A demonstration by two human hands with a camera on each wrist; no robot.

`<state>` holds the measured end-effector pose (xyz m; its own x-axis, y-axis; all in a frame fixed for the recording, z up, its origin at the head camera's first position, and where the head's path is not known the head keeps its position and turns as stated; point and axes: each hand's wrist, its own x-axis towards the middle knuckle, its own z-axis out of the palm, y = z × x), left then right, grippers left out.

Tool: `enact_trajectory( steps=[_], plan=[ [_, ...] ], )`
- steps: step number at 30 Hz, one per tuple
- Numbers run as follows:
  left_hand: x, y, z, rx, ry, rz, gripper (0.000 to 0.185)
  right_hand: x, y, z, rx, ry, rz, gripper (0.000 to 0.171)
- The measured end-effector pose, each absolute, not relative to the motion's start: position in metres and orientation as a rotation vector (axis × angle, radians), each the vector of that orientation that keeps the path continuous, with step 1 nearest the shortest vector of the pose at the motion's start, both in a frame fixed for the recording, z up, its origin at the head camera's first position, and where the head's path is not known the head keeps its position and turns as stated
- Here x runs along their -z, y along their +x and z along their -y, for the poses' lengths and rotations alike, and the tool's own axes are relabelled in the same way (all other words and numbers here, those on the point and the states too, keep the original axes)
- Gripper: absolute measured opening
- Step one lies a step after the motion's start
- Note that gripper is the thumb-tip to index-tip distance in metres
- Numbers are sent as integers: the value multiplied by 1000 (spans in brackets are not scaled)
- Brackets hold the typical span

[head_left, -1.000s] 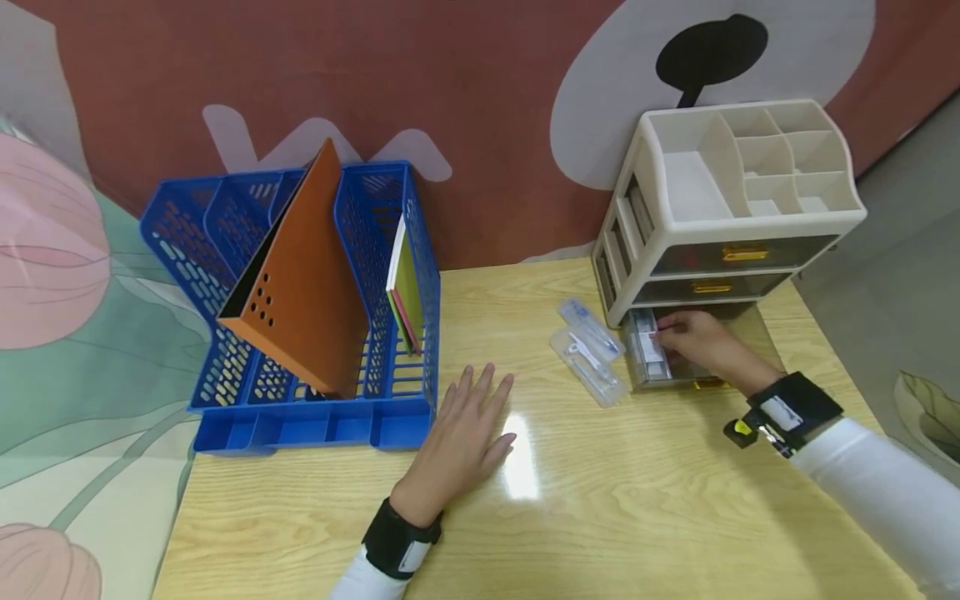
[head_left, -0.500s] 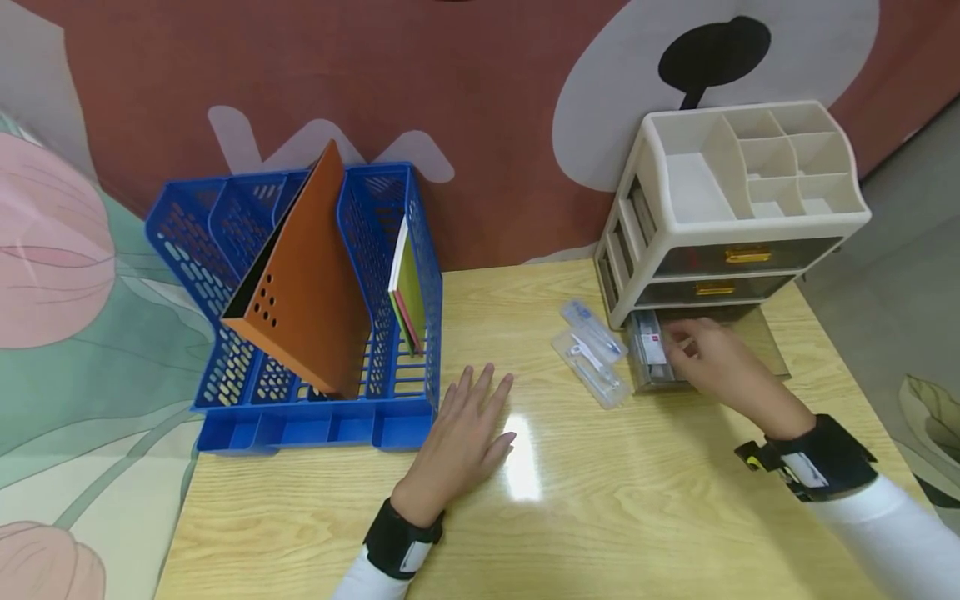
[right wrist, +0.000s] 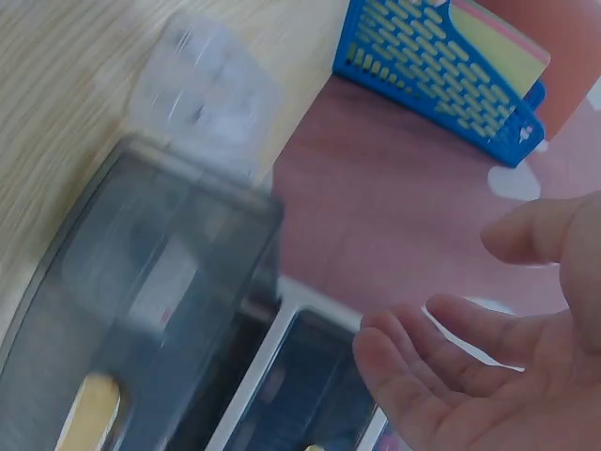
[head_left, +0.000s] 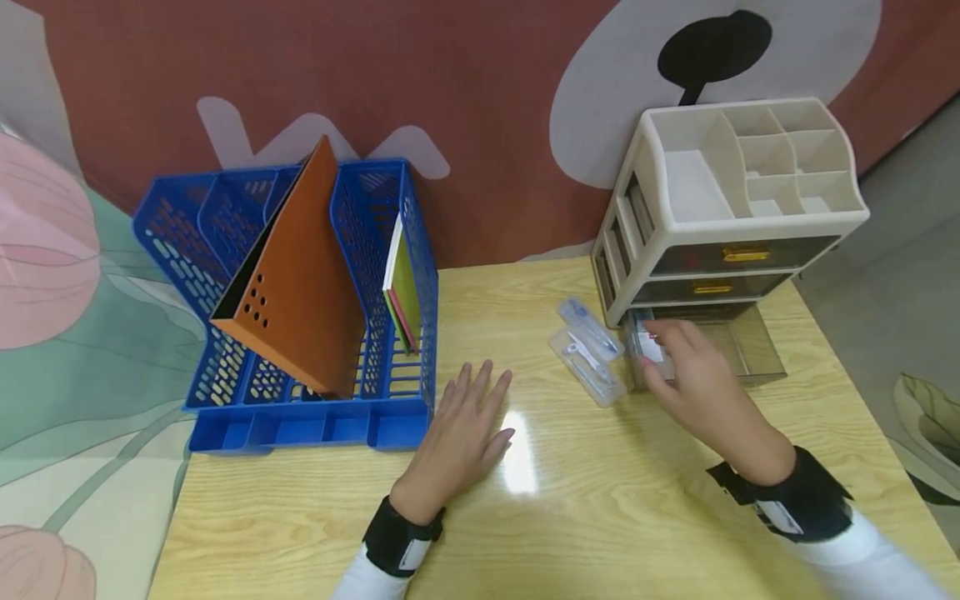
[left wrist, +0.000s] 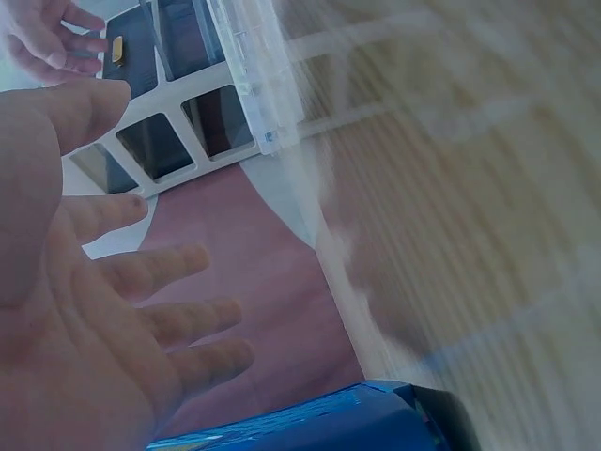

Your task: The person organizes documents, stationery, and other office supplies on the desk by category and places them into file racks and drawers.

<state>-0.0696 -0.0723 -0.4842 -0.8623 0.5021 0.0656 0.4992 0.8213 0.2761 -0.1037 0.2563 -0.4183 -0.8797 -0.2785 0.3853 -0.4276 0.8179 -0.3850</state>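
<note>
My right hand [head_left: 701, 392] hovers over the pulled-out bottom drawer [head_left: 763, 346] of a white drawer unit. In the right wrist view its fingers [right wrist: 385, 352] are loosely bent with nothing between them. A clear box with a white label [head_left: 649, 346] lies at the drawer's left end, partly hidden behind my fingertips. Left of the drawer, two clear plastic cases lie on the table: one with bluish contents [head_left: 591, 327], one holding small pale items [head_left: 588, 368]. My left hand [head_left: 459, 446] rests palm down on the wood table, fingers spread, holding nothing.
A blue mesh file rack [head_left: 300, 423] stands at the left with an orange folder [head_left: 307, 292] and thin booklets [head_left: 405, 287] in it. The white drawer unit [head_left: 765, 212] at the back right has two shut upper drawers and compartments on top. A patterned cloth [head_left: 495, 125] hangs behind.
My right hand has drawn back from the labelled box in the drawer, moving left and toward me, and its fingers have loosened. The left hand stays put.
</note>
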Motion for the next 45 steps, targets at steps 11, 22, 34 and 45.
enact_trajectory(
  steps=[11, 22, 34, 45],
  plan=[
    [483, -71, 70, -476, 829, -2982, 74, 438, -102, -221, -640, 557, 2820, 61],
    [485, -72, 68, -477, 836, -3006, 74, 457, -107, -206, -605, 468, 2971, 64],
    [487, -73, 66, -479, 748, -2988, 75, 481, -115, -194, -372, 547, 2952, 51],
    [489, -77, 61, -480, 691, -2967, 75, 491, -112, -186, -230, 461, 2927, 37]
  ],
)
